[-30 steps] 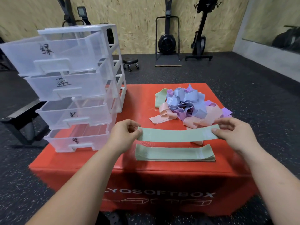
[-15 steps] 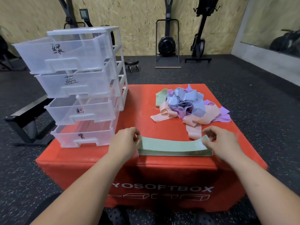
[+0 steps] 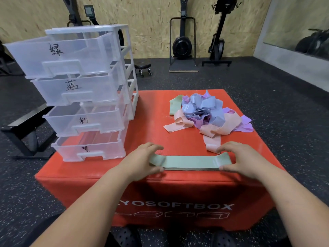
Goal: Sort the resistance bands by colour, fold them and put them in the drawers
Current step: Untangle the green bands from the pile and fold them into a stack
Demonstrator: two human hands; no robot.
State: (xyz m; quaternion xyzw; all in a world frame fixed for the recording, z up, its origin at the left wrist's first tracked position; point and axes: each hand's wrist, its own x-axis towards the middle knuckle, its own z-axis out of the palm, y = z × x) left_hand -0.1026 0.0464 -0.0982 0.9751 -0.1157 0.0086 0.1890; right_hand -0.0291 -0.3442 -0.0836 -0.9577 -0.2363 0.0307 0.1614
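A flat stack of green resistance bands (image 3: 190, 163) lies near the front edge of the red soft box (image 3: 153, 107). My left hand (image 3: 142, 160) pinches the stack's left end between thumb and fingers. My right hand (image 3: 238, 157) grips its right end the same way. Behind the stack sits a tangled pile of blue, purple, pink and green bands (image 3: 206, 113). A clear plastic drawer unit (image 3: 85, 93) stands at the box's left, its four drawers pulled open and labelled with handwritten characters.
A pink band (image 3: 211, 141) trails from the pile toward my right hand. Gym machines (image 3: 182, 43) stand against the wooden back wall. A black bench frame (image 3: 23, 125) sits on the floor left of the box.
The green band held stretched in the air came down onto the green band lying on the box. Both hands now hold the ends of the combined stack.
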